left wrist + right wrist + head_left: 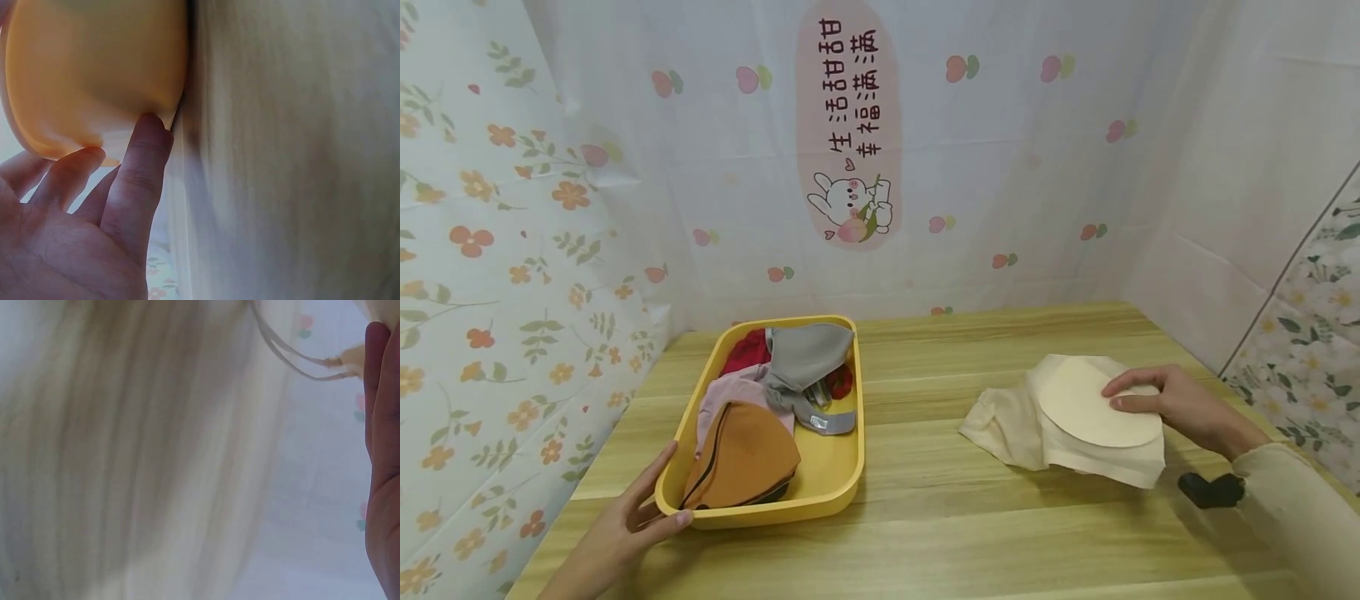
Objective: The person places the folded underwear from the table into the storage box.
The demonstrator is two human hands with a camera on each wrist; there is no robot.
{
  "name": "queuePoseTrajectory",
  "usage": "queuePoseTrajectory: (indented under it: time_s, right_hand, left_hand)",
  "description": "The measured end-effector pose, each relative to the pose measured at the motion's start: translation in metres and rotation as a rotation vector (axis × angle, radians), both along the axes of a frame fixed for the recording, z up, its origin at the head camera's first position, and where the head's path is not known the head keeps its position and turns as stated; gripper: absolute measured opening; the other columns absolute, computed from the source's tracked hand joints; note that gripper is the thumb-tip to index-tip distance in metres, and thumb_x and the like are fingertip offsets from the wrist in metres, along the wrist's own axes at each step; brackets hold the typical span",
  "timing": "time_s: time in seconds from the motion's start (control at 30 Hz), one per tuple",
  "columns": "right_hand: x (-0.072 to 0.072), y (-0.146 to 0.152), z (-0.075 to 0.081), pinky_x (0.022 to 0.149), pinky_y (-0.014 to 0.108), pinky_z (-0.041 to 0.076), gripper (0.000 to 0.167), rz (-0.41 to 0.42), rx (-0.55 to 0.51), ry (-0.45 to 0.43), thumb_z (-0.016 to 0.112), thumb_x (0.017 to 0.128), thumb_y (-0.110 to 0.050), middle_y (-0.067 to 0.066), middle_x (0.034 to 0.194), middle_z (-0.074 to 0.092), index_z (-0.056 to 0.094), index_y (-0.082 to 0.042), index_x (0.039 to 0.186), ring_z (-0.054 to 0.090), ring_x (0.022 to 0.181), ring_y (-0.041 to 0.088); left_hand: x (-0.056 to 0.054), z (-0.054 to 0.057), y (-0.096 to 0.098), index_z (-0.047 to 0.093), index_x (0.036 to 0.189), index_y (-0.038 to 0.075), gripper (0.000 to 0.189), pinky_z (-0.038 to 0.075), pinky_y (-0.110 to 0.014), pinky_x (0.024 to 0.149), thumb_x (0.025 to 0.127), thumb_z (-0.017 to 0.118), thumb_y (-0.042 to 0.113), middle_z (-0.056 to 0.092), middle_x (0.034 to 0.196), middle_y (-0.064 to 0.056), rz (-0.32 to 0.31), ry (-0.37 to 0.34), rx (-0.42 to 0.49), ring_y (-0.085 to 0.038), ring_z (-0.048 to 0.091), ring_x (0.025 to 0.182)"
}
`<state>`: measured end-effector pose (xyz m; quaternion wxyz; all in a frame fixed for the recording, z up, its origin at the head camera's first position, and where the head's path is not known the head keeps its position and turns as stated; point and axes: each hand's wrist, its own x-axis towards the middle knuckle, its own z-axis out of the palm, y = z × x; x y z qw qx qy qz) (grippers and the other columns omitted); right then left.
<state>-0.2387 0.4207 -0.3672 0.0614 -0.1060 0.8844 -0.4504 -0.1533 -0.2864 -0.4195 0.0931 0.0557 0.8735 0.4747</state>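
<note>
A yellow plastic basin (857,400) stands at the left of the table with several cloth caps in it. My left hand (628,517) holds its near left corner, thumb at the front rim and fingers along the outer side. In the left wrist view, fingertips (147,125) touch the basin's outer wall. To the right, my right hand (1187,408) pinches a cream cloth hat (1097,417) by its round flat part; softer cloth trails to its left. Two thin cream straps (306,362) show in the right wrist view, beside the hand (384,462).
In the basin lie an orange cap (752,454), a grey cap (808,354), pink cloth (730,392) and red cloth (747,352). A black object (1210,490) shows by the right wrist. Patterned curtains (962,167) hang behind and beside the wooden table (925,533).
</note>
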Motion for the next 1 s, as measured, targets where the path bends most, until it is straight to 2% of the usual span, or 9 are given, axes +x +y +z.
queuePoseTrajectory:
  time_s: [0.2, 0.37, 0.43, 0.57, 0.7, 0.8, 0.9, 1.0]
  right_hand:
    - [-0.001, -0.006, 0.009, 0.069, 0.033, 0.062, 0.019, -0.007, -0.124, -0.009, 0.060, 0.100, -0.007, -0.028, 0.112, 0.061, 0.073, -0.002, 0.113, 0.064, 0.095, 0.000]
    - [-0.001, -0.009, 0.015, 0.068, 0.032, 0.061, 0.020, -0.019, -0.234, -0.021, 0.059, 0.100, -0.006, -0.023, 0.113, 0.063, 0.074, -0.011, 0.113, 0.068, 0.089, 0.006]
    - [-0.002, -0.012, 0.017, 0.067, 0.031, 0.061, 0.022, -0.009, -0.298, -0.030, 0.058, 0.100, -0.004, -0.019, 0.113, 0.065, 0.074, -0.013, 0.113, 0.069, 0.086, 0.008]
    - [-0.002, -0.018, 0.019, 0.066, 0.029, 0.061, 0.026, 0.024, -0.420, -0.029, 0.057, 0.100, 0.001, -0.013, 0.112, 0.067, 0.075, -0.014, 0.111, 0.070, 0.083, 0.009]
    - [-0.004, -0.026, 0.022, 0.066, 0.028, 0.061, 0.027, 0.045, -0.500, -0.009, 0.056, 0.099, 0.003, -0.010, 0.111, 0.067, 0.075, -0.012, 0.111, 0.069, 0.084, 0.009]
    - [-0.005, -0.033, 0.025, 0.065, 0.028, 0.061, 0.027, 0.053, -0.551, -0.005, 0.056, 0.099, 0.003, -0.008, 0.106, 0.068, 0.075, -0.013, 0.110, 0.069, 0.082, 0.009]
    - [-0.007, -0.039, 0.029, 0.064, 0.028, 0.061, 0.027, 0.051, -0.592, 0.001, 0.055, 0.100, 0.002, -0.008, 0.104, 0.067, 0.075, -0.015, 0.109, 0.069, 0.081, 0.009]
    - [-0.009, -0.045, 0.032, 0.064, 0.027, 0.061, 0.028, 0.050, -0.634, 0.005, 0.055, 0.100, 0.002, -0.006, 0.103, 0.068, 0.075, -0.015, 0.108, 0.069, 0.080, 0.009]
  left_hand:
    - [0.001, 0.000, 0.000, -0.003, 0.163, 0.033, 0.090, 0.056, -0.042, 0.092, 0.101, 0.061, 0.021, 0.006, 0.166, -0.030, -0.005, 0.010, -0.015, -0.056, 0.048, 0.134]
    - [0.002, -0.001, 0.000, -0.005, 0.163, 0.029, 0.090, 0.055, -0.053, 0.094, 0.101, 0.060, 0.019, 0.007, 0.164, -0.034, -0.008, 0.010, -0.014, -0.058, 0.049, 0.131]
    - [0.002, -0.001, 0.001, -0.005, 0.163, 0.028, 0.090, 0.055, -0.054, 0.094, 0.101, 0.060, 0.019, 0.007, 0.164, -0.034, -0.004, 0.006, -0.011, -0.058, 0.049, 0.131]
    - [0.001, 0.000, 0.001, -0.005, 0.163, 0.028, 0.090, 0.056, -0.042, 0.091, 0.101, 0.060, 0.019, 0.007, 0.165, -0.034, -0.007, 0.004, -0.003, -0.057, 0.049, 0.132]
    - [0.001, 0.000, 0.001, -0.004, 0.163, 0.029, 0.090, 0.055, -0.031, 0.087, 0.101, 0.060, 0.018, 0.007, 0.165, -0.033, -0.010, 0.008, 0.004, -0.056, 0.049, 0.132]
    - [0.001, 0.000, 0.001, -0.004, 0.163, 0.030, 0.090, 0.054, -0.027, 0.086, 0.101, 0.060, 0.018, 0.007, 0.165, -0.032, -0.007, 0.006, 0.004, -0.055, 0.049, 0.133]
    - [0.001, 0.000, 0.001, -0.004, 0.163, 0.031, 0.090, 0.054, -0.028, 0.087, 0.101, 0.060, 0.019, 0.008, 0.165, -0.032, -0.008, 0.007, 0.001, -0.055, 0.049, 0.132]
    - [0.002, 0.000, 0.001, -0.005, 0.163, 0.029, 0.090, 0.055, -0.036, 0.090, 0.101, 0.060, 0.018, 0.008, 0.165, -0.033, -0.011, 0.006, -0.002, -0.055, 0.050, 0.132]
